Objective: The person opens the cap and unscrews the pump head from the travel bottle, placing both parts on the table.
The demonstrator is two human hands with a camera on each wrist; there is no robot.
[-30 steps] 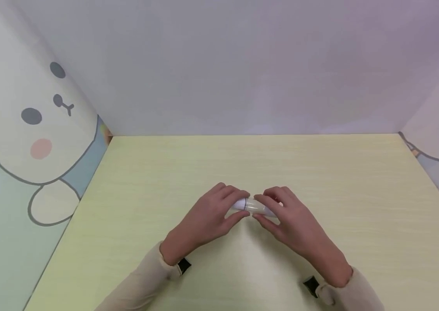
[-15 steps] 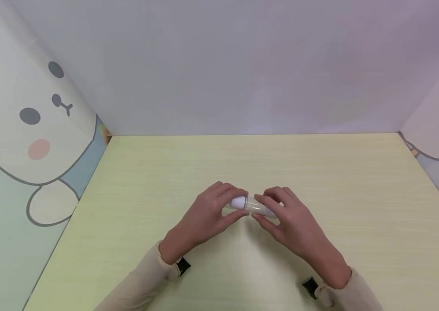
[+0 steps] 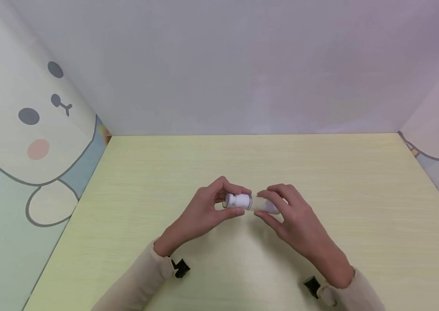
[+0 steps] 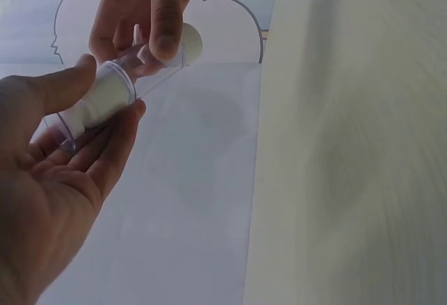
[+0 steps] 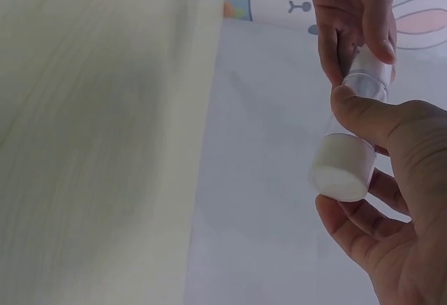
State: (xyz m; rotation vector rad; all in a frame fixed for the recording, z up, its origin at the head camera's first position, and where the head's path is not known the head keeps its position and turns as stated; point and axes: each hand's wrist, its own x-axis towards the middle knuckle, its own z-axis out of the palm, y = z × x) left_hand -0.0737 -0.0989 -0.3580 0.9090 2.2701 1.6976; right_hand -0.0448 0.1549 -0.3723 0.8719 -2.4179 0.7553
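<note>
A small clear bottle [image 3: 257, 204] lies nearly level between both hands, held above the table. Its left end has a white collar and narrower white top [image 3: 239, 201] inside a clear cap [image 4: 66, 129]. The other end has a white base [image 5: 342, 169]. My left hand [image 3: 204, 211] pinches the capped end between thumb and fingers. Thumb and fingers of my right hand [image 3: 297, 218] grip the clear body near the base. In the right wrist view, the left fingers partly hide the white top.
Beneath the hands is a pale wood-grain table [image 3: 165, 172]. A plain light wall [image 3: 243, 77] rises at its far edge. Side panels with cartoon animals [image 3: 40, 129] stand left and right. A black wrist device [image 3: 182, 268] sits at the left cuff, another [image 3: 312, 287] at the right.
My left hand has shifted its fingers around the capped end, which now shows past the thumb and index finger. The bottle has moved slightly and turned closer to level. My right hand keeps its grip.
</note>
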